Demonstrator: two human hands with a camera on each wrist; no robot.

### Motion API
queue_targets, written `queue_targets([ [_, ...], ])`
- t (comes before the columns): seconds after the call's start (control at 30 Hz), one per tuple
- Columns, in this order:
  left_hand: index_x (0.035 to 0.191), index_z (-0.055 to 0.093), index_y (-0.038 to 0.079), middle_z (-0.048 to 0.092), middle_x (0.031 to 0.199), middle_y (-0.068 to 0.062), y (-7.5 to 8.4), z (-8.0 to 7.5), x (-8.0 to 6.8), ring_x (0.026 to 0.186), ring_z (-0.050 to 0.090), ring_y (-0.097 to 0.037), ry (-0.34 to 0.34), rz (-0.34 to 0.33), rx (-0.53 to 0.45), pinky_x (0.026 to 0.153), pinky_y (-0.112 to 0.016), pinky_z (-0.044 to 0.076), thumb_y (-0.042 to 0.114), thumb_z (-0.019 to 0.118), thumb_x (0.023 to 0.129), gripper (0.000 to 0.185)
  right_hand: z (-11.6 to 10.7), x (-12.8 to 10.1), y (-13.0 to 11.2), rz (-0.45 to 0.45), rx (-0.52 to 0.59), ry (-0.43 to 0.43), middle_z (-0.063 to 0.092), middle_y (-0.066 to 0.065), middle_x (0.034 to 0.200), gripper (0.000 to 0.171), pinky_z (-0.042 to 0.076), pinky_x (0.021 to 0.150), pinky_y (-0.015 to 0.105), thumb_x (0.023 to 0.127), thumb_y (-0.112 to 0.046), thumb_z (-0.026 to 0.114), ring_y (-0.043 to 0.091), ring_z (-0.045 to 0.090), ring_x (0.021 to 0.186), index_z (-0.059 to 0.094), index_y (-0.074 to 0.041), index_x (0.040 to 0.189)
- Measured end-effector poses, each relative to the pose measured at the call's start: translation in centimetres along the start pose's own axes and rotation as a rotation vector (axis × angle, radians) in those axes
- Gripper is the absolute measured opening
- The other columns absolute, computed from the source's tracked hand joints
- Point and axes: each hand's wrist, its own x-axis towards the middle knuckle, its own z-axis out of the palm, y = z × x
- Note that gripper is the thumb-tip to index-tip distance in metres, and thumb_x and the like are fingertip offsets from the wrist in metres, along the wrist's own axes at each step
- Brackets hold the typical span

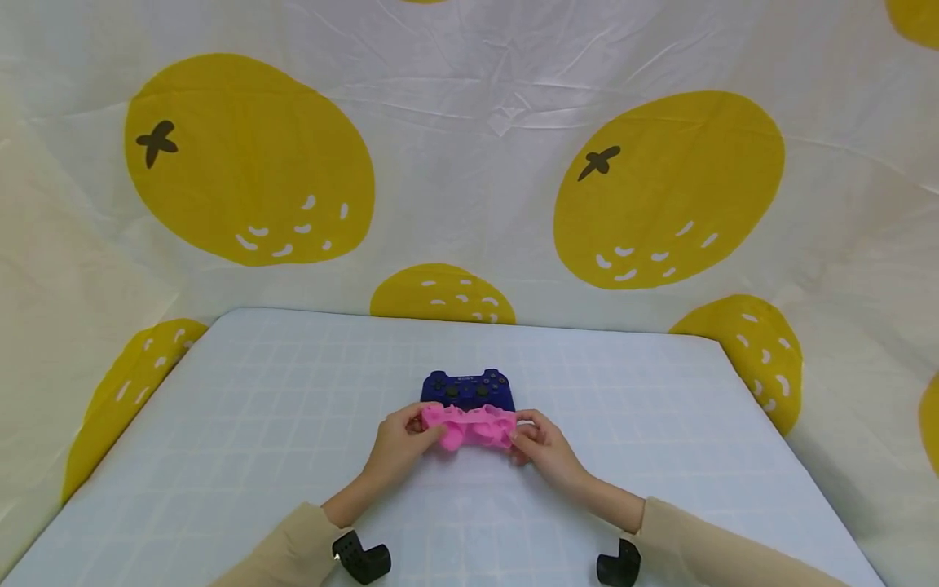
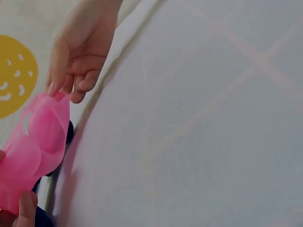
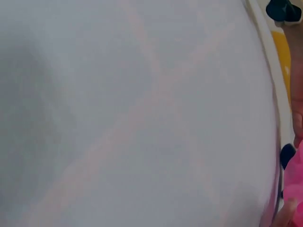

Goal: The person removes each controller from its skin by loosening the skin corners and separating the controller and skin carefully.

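Both hands hold a pink silicone controller cover [image 1: 469, 427] above the table, one at each end. My left hand [image 1: 402, 440] pinches its left end between thumb and fingers, while my right hand [image 1: 546, 450] pinches the right end. Just behind the cover lies a dark blue game controller [image 1: 468, 390], its lower part hidden by the cover. In the left wrist view the hollow inside of the pink cover [image 2: 40, 137] shows, with the right hand [image 2: 85, 52] at its far end. Only an edge of the cover [image 3: 294, 184] appears in the right wrist view.
A pale checked cloth covers the table [image 1: 293, 383]. Behind and beside it hangs a white curtain [image 1: 462, 163] printed with large yellow fruit. Black wrist cameras [image 1: 361, 558] are strapped near both beige sleeves [image 1: 286, 550].
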Motion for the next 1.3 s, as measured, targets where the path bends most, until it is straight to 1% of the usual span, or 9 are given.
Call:
queue_targets([
  [0.13, 0.111, 0.067, 0.001, 0.064, 0.082, -0.005, 0.8, 0.8, -0.5, 0.074, 0.053, -0.013, 0.028, 0.033, 0.014, 0.062, -0.016, 0.047, 0.010, 0.072, 0.082, 0.030, 1.1, -0.3, -1.0, 0.056, -0.076, 0.200, 0.067, 0.015, 0.090, 0.032, 0.056, 0.068, 0.022, 0.094, -0.004, 0.056, 0.008, 0.062, 0.071, 0.045, 0.010, 0.120],
  [0.3, 0.108, 0.068, 0.004, 0.064, 0.083, -0.004, 1.5, 1.5, -0.9, 0.072, 0.051, -0.012, 0.063, 0.053, 0.045, 0.060, -0.016, 0.044, 0.013, 0.074, 0.081, 0.029, 1.8, -0.3, -1.9, 0.122, -0.110, 0.358, 0.067, 0.014, 0.088, 0.026, 0.058, 0.069, 0.033, 0.092, -0.008, 0.060, 0.021, 0.066, 0.075, 0.052, 0.005, 0.113],
  [0.43, 0.107, 0.068, 0.006, 0.068, 0.089, -0.005, 2.0, 1.9, -1.2, 0.074, 0.054, -0.012, 0.086, 0.048, 0.043, 0.062, -0.015, 0.047, 0.015, 0.076, 0.081, 0.029, 2.0, -0.6, -1.6, 0.089, -0.158, 0.355, 0.064, 0.013, 0.093, 0.029, 0.058, 0.066, 0.030, 0.090, -0.013, 0.065, 0.019, 0.066, 0.073, 0.055, 0.004, 0.111],
  [0.57, 0.107, 0.068, 0.005, 0.071, 0.096, -0.007, 2.4, 2.3, -1.5, 0.079, 0.060, -0.013, 0.094, 0.097, 0.018, 0.065, -0.016, 0.052, 0.014, 0.076, 0.081, 0.028, 2.2, -0.7, -1.4, 0.033, -0.259, 0.373, 0.061, 0.012, 0.098, 0.041, 0.054, 0.059, 0.024, 0.081, -0.022, 0.076, 0.013, 0.063, 0.066, 0.054, -0.002, 0.110],
  [0.7, 0.107, 0.068, 0.005, 0.071, 0.095, -0.008, 2.6, 2.6, -1.7, 0.080, 0.062, -0.015, 0.091, 0.134, 0.003, 0.065, -0.016, 0.054, 0.011, 0.075, 0.080, 0.029, 2.0, -0.3, -1.6, 0.045, -0.315, 0.435, 0.060, 0.012, 0.102, 0.048, 0.050, 0.059, 0.022, 0.078, -0.029, 0.080, 0.012, 0.057, 0.068, 0.054, -0.005, 0.110],
  [0.83, 0.105, 0.069, 0.005, 0.071, 0.092, -0.008, 2.5, 2.8, -1.7, 0.078, 0.062, -0.014, 0.092, 0.144, 0.009, 0.063, -0.017, 0.054, 0.008, 0.075, 0.077, 0.028, 1.7, 0.0, -1.7, 0.062, -0.305, 0.467, 0.061, 0.014, 0.106, 0.049, 0.051, 0.061, 0.020, 0.079, -0.027, 0.080, 0.012, 0.057, 0.072, 0.053, -0.005, 0.113],
  [0.97, 0.103, 0.070, 0.004, 0.071, 0.090, -0.008, 2.3, 2.8, -1.7, 0.076, 0.062, -0.013, 0.085, 0.176, 0.031, 0.061, -0.017, 0.054, 0.005, 0.074, 0.075, 0.029, 1.7, 0.3, -1.7, 0.066, -0.287, 0.442, 0.061, 0.015, 0.107, 0.044, 0.052, 0.060, 0.021, 0.081, -0.022, 0.077, 0.011, 0.060, 0.071, 0.054, -0.003, 0.113],
  [1.17, 0.106, 0.069, 0.005, 0.071, 0.093, -0.008, 2.2, 2.8, -1.7, 0.077, 0.062, -0.013, 0.058, 0.212, 0.026, 0.061, -0.018, 0.054, 0.004, 0.073, 0.077, 0.029, 1.7, 0.4, -1.2, 0.077, -0.406, 0.407, 0.062, 0.012, 0.100, 0.044, 0.048, 0.060, 0.020, 0.076, -0.017, 0.080, 0.013, 0.055, 0.072, 0.059, -0.005, 0.113],
  [1.3, 0.108, 0.069, 0.004, 0.071, 0.093, -0.008, 2.2, 2.8, -1.6, 0.076, 0.062, -0.012, 0.056, 0.235, 0.033, 0.061, -0.017, 0.054, 0.004, 0.072, 0.079, 0.029, 1.7, 0.5, -1.1, 0.071, -0.395, 0.422, 0.062, 0.012, 0.100, 0.043, 0.050, 0.060, 0.020, 0.076, -0.016, 0.079, 0.014, 0.057, 0.072, 0.060, -0.004, 0.112],
])
